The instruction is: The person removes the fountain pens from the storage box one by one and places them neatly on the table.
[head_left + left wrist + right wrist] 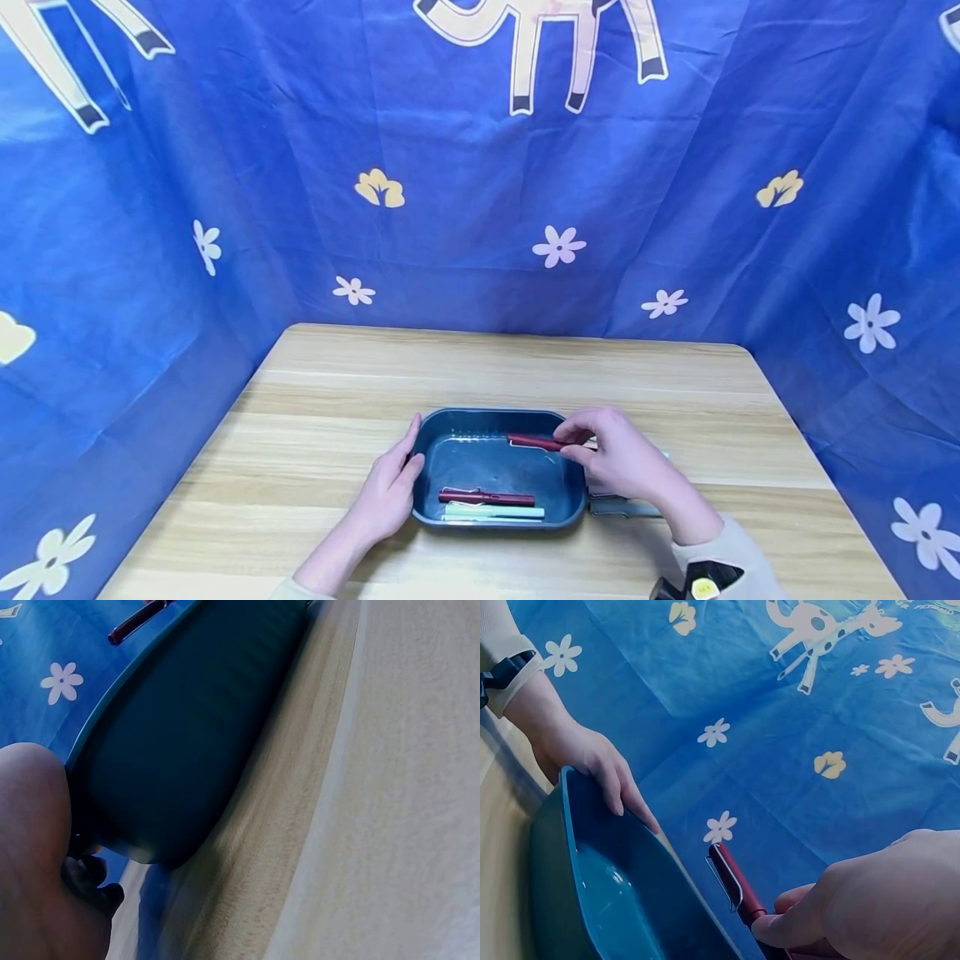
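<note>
A dark teal plastic bin (491, 467) stands on the table. My left hand (390, 483) holds its left end, the thumb at the rim and the other fingers along the outside. Between thumb and fingers, my right hand (626, 454) pinches a dark red pen (735, 881) with a silver clip. The pen is over the bin's back right part, its clip end pointing left. Inside the bin, along the front wall, lie another dark red pen (487, 497) and a mint green pen (495, 512). The right fingers hide part of the held pen.
Right of the bin, partly under my right forearm, lies a grey-blue pen (626, 507); the pale tip of another item (665, 454) shows behind the hand. Blue patterned cloth (465, 233) encloses the wooden table (315, 392) at the back and sides.
</note>
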Demonstrator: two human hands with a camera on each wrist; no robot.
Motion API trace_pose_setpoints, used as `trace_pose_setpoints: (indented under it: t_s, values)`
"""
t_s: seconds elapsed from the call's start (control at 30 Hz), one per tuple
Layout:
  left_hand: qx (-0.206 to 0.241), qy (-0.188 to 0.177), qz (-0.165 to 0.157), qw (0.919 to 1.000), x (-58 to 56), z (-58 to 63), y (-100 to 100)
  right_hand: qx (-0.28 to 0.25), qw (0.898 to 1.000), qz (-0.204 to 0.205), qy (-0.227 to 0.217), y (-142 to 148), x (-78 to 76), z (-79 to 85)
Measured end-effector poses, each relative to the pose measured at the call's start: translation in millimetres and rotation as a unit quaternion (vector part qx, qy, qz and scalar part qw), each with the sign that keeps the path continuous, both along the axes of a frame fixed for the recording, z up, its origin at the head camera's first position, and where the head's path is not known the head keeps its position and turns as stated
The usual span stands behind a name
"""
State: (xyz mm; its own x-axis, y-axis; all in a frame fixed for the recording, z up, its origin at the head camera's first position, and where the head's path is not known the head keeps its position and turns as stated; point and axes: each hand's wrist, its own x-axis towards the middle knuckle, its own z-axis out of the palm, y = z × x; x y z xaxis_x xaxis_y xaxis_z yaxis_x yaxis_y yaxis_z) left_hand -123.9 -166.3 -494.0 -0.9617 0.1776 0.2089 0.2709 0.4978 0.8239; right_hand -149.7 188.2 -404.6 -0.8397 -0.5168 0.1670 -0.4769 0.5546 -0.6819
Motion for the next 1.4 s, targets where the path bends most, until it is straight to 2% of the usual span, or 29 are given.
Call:
trace_pose_setpoints:
  t_s: [0.17, 0.4, 0.63, 1.0, 1.4]
  values:
    - [0.0, -0.001, 0.001, 1.0, 0.0, 0.3, 0.5, -0.006, 1.0, -0.013, -0.007, 10.7, 4.0, -2.4]
    - [0.0, 0.0, 0.001, 1.0, 0.0, 0.7, 0.8, -0.006, 1.0, -0.026, 0.006, 26.2, 11.3, -4.7]
    - [-0.004, 0.002, 0.001, 1.0, -1.0, 0.4, 0.8, -0.004, 0.998, -0.055, -0.011, 42.9, 20.0, -8.3]
    - [-0.009, 0.009, 0.002, 0.9999, -1.0, 1.3, 1.0, -0.019, 0.999, -0.032, 0.007, 65.7, 32.8, -24.6]
    - [-0.002, 0.009, 0.003, 1.0, -0.7, -0.5, 0.8, -0.041, 0.999, -0.012, 0.0, 87.4, 44.6, -40.4]
